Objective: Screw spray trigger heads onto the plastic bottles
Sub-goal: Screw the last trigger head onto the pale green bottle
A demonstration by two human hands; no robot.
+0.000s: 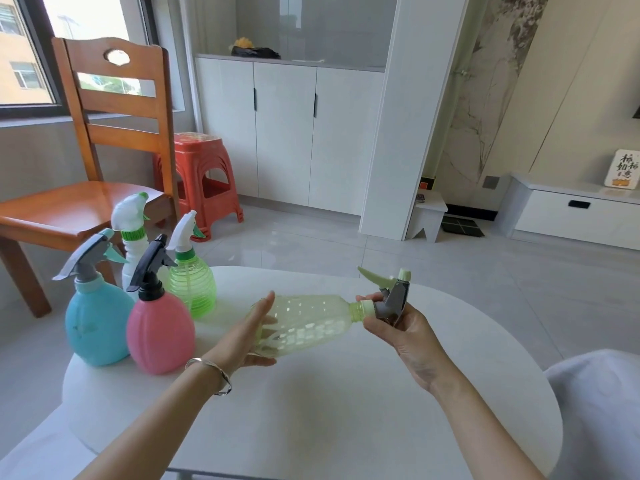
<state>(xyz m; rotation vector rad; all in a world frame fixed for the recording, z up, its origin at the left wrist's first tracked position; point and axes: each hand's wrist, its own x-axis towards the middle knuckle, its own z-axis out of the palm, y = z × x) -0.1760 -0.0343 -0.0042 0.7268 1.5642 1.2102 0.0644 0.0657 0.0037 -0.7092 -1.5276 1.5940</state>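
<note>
Hands [254, 336] hold horizontal bottle [311, 327], trigger head [393, 299] rightward.

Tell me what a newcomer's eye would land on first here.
First, the pale green bottle held sideways above the white table, left hand gripping its base, right hand holding the grey trigger head at its neck. Then four capped sprayers standing at the table's left: blue bottle and pink bottle in front, ribbed green bottle and white bottle behind.
</note>
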